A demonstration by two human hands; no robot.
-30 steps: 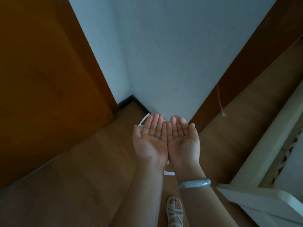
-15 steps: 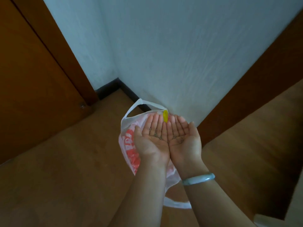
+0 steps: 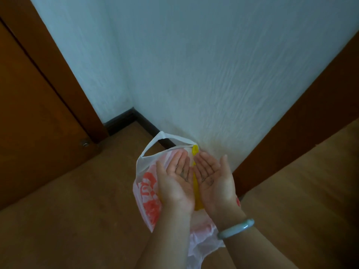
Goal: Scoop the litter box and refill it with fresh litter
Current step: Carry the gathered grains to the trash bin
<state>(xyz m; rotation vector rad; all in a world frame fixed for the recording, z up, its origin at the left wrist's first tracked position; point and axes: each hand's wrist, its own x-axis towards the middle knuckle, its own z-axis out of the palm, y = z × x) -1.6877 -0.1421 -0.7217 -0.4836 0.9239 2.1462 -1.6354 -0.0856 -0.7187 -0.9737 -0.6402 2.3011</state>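
I see the left hand (image 3: 175, 183) and right hand (image 3: 211, 179) palm-up, just apart, each grip open and cupped, grey litter grains (image 3: 182, 173) on both palms, above the plastic bag (image 3: 147, 191) by the wall (image 3: 213, 74)

**Bare forearms and one bangle**

The left forearm (image 3: 171, 239) and right forearm (image 3: 258, 251) are bare down to the near edge of the view. A smooth, rounded bangle (image 3: 236, 229) of pale milky green circles the right wrist. Fine dark grey specks smudge the palms of the left hand (image 3: 175, 183) and right hand (image 3: 213, 179).
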